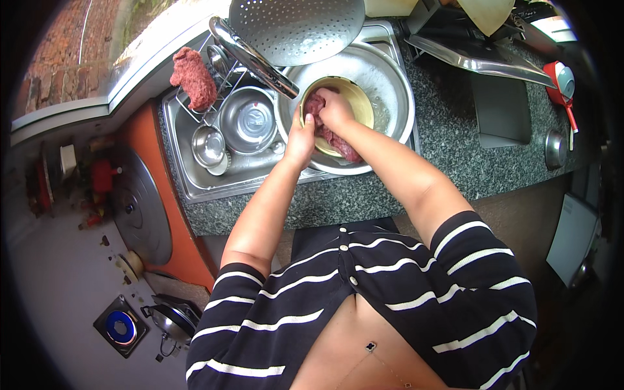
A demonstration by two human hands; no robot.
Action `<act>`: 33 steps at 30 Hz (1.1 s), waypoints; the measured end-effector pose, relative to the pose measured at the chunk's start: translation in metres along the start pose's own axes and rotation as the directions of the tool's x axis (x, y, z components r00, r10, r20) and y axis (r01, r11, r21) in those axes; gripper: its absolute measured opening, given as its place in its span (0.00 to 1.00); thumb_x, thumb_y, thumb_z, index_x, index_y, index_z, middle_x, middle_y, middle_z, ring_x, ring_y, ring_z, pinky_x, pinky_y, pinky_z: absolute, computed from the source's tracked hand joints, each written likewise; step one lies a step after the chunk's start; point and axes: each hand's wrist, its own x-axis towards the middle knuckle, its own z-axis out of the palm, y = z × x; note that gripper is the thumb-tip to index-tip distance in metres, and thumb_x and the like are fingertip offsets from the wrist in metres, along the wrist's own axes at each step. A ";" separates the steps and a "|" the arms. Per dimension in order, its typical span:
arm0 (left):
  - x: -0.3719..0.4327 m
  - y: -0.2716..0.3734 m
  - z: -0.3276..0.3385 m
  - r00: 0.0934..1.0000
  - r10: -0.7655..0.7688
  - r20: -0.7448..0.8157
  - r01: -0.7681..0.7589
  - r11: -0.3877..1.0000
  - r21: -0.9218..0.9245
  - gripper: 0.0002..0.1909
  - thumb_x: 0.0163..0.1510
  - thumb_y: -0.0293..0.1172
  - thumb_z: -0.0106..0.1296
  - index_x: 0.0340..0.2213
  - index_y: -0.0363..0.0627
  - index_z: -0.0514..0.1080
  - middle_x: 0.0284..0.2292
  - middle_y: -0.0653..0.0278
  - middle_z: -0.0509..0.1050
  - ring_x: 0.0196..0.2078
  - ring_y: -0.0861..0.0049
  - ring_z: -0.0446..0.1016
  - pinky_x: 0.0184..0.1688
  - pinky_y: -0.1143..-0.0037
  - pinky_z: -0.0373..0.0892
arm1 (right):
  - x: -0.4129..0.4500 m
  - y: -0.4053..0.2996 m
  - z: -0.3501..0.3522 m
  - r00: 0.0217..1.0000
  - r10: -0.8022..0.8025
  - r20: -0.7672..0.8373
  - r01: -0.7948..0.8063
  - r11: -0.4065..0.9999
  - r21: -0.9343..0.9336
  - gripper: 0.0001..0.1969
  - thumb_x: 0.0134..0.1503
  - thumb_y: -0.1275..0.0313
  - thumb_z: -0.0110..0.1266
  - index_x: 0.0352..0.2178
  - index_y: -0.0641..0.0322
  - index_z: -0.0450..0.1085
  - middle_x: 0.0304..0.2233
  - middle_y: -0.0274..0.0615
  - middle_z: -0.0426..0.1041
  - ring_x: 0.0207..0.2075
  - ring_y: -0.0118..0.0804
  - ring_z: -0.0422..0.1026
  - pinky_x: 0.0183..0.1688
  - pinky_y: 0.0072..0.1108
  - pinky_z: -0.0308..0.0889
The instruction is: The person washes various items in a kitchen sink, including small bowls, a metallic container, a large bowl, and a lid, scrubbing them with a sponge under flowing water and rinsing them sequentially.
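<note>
A yellowish metal bowl (363, 105) is tilted inside a large stainless steel basin (397, 78) that sits in the sink and holds some water. My left hand (301, 139) grips the bowl's left rim, thumb on the edge. Inside the bowl, my right hand (334, 108) presses a dark red cloth (341, 144) with its fingers; the cloth hangs over the near rim. The right fingertips are partly hidden in its folds. Above the basin, a chrome faucet (258, 61) slants down, its end close to the bowl.
A perforated metal colander (297, 29) stands behind the basin. In the left sink are a steel bowl (247, 122), a smaller bowl (208, 146) and a wire rack (187, 107) bearing a reddish cloth (195, 80). A steel tray (487, 61) and red-handled ladle (555, 83) stand right on the granite counter (438, 126).
</note>
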 end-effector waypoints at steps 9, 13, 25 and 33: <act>-0.014 0.025 0.012 0.949 0.314 -0.038 -0.284 0.899 0.334 0.44 0.43 0.07 0.35 0.62 0.54 0.56 0.55 0.43 0.65 0.59 0.52 0.64 0.60 0.68 0.60 | -0.021 0.023 -0.029 0.934 0.192 0.303 0.039 0.785 -0.619 0.13 0.59 0.67 0.42 0.42 0.50 0.72 0.42 0.43 0.75 0.42 0.48 0.75 0.44 0.34 0.71; 0.000 0.023 0.008 0.856 0.517 -0.026 -0.430 0.738 0.520 0.44 0.42 0.05 0.35 0.61 0.52 0.59 0.53 0.45 0.66 0.58 0.52 0.64 0.62 0.67 0.59 | -0.047 0.014 -0.022 0.901 0.051 0.430 0.168 0.875 -0.455 0.14 0.60 0.64 0.41 0.41 0.51 0.72 0.41 0.49 0.75 0.44 0.49 0.75 0.46 0.34 0.70; -0.010 0.013 0.019 0.880 0.472 0.057 -0.407 0.685 0.604 0.43 0.47 0.11 0.41 0.64 0.57 0.52 0.53 0.43 0.64 0.56 0.46 0.64 0.58 0.64 0.63 | -0.019 0.084 -0.021 0.682 0.702 0.204 -0.525 0.276 0.805 0.18 0.54 0.71 0.58 0.46 0.64 0.66 0.44 0.51 0.74 0.48 0.46 0.73 0.50 0.31 0.67; 0.007 0.026 0.008 0.959 0.235 0.159 -0.275 0.906 0.321 0.37 0.52 0.19 0.41 0.64 0.44 0.50 0.61 0.51 0.61 0.62 0.66 0.61 0.63 0.75 0.54 | -0.009 0.047 0.013 0.867 0.448 -0.217 -0.283 0.802 0.526 0.34 0.49 0.69 0.62 0.56 0.66 0.57 0.48 0.54 0.72 0.50 0.49 0.72 0.53 0.31 0.65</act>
